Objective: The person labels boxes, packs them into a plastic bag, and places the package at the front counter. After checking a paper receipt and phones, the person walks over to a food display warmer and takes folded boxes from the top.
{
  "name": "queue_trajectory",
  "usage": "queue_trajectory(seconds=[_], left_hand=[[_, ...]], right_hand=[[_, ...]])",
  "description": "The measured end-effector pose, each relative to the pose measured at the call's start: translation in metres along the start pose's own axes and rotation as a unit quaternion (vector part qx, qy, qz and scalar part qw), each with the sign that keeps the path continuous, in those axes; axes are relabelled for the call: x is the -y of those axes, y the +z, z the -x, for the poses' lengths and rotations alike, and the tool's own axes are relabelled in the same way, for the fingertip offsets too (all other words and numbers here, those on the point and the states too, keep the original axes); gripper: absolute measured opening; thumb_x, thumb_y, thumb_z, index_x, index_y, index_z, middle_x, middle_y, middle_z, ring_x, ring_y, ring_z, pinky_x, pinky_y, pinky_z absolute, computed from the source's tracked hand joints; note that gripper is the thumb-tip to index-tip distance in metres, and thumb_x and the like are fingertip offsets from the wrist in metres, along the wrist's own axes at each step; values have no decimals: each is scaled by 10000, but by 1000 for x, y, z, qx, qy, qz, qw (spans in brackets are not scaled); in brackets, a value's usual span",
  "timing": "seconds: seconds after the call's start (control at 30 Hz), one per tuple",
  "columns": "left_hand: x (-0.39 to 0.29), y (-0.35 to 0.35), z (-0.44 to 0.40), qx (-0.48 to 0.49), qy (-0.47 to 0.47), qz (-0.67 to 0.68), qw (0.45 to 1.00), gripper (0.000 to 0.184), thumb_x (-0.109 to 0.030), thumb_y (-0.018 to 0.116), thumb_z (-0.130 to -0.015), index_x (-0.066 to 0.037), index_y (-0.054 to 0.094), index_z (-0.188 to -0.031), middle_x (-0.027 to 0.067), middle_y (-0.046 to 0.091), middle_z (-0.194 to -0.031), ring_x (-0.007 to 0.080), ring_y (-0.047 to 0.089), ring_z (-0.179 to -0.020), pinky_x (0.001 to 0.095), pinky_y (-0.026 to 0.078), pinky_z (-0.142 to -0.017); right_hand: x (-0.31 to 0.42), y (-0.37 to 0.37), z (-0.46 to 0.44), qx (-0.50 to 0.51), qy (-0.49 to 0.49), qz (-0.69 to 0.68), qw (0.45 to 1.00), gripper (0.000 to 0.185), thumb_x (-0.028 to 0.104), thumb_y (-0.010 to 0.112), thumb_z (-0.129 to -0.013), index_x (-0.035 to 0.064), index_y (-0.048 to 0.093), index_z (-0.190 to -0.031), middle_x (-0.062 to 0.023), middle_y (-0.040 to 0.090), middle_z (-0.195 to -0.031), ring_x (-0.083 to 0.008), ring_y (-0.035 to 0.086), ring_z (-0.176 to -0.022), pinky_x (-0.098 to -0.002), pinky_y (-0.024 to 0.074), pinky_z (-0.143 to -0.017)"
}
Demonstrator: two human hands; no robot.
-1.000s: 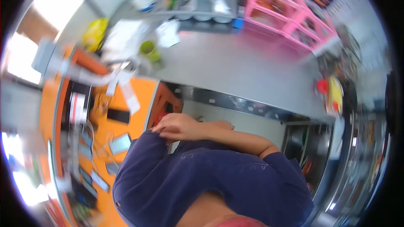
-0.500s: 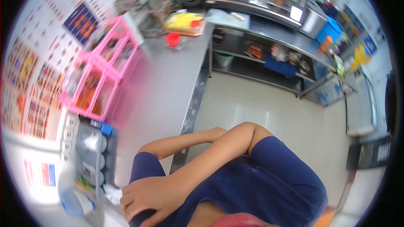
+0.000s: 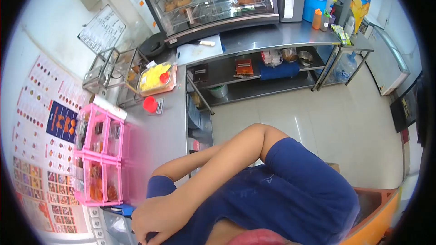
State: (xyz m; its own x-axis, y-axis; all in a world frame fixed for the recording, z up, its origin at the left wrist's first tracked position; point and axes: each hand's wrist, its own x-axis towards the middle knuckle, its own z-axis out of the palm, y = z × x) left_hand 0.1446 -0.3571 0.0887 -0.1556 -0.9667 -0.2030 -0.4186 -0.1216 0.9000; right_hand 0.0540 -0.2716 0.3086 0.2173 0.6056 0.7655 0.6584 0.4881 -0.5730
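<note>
My right forearm crosses over my chest, and my right hand (image 3: 156, 218) sits at my left shoulder. Its fingers curl down over the dark blue shirt sleeve (image 3: 159, 185), with a bit of blue cloth showing between thumb and fingers. The fingertips are partly hidden at the lower edge. My left arm (image 3: 188, 162) is folded beneath the right one. The left hand is out of sight behind the right forearm. Nearest to my arms is the steel counter (image 3: 154, 140) on the left.
A pink rack (image 3: 102, 154), a red cup (image 3: 150, 104) and a tray of yellow food (image 3: 156, 79) stand on the left counter. Ahead are a white cutting board (image 3: 195, 54) with a knife and a glass food warmer (image 3: 213, 4). An orange edge (image 3: 377, 213) lies at right.
My view has tilted up and turned, so more of the food warmer and back wall shows. My arms stay folded; the right hand's fingers look more drawn together.
</note>
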Motion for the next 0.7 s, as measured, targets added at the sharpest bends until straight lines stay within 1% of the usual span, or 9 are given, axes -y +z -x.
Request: queue_trajectory(seconds=[0.1,0.2,0.3,0.4,0.5,0.6,0.7], left_hand=[[8,-38,-30,-1,-4,-4,1000,337,-269,595,-847,-22,575,-1074,158,612,-1016,283,582,-939,390,442,-815],[15,-78,-57,-4,-3,-6,1000,338,-270,594,-847,-24,574,-1078,159,613,-1021,285,582,-943,390,442,-816],[29,-119,-79,-12,0,-4,1000,340,-271,593,-847,-26,574,-1082,159,613,-1026,286,583,-947,389,442,-818],[46,-162,-99,-14,6,-1,1000,342,-272,592,-847,-27,573,-1086,160,613,-1031,287,583,-951,389,442,-819],[69,-209,-118,-10,14,-4,1000,344,-272,591,-848,-29,573,-1090,160,613,-1036,289,583,-955,389,443,-820],[89,-259,-132,-4,27,-6,1000,346,-273,590,-848,-31,572,-1094,161,613,-1041,290,583,-959,389,443,-821],[98,-316,-142,4,37,-13,999,348,-274,589,-848,-33,572,-1098,161,614,-1045,291,584,-963,389,443,-822]], right_hand=[[2,-53,16,26,41,-14,999,246,307,667,-719,63,660,-692,-91,643,-687,-274,612,-641,-397,459,-572],[-12,-92,32,-112,25,153,982,264,295,702,-681,34,668,-707,-114,642,-682,-266,619,-641,-383,468,-569],[-21,-154,45,12,134,41,990,221,224,718,-662,12,655,-683,-135,638,-671,-263,622,-632,-376,469,-549],[-35,-215,51,116,212,-66,968,220,190,690,-748,5,601,-826,-132,556,-865,-277,556,-823,-363,455,-706],[-51,-266,58,86,220,-80,968,187,153,685,-743,6,580,-791,-127,555,-840,-266,561,-798,-364,454,-700],[-78,-308,62,71,206,-39,975,184,149,667,-753,9,551,-777,-123,544,-824,-272,554,-810,-369,449,-710],[-90,-353,51,44,279,72,957,181,144,652,-757,11,533,-785,-125,534,-827,-280,541,-812,-371,439,-718]])
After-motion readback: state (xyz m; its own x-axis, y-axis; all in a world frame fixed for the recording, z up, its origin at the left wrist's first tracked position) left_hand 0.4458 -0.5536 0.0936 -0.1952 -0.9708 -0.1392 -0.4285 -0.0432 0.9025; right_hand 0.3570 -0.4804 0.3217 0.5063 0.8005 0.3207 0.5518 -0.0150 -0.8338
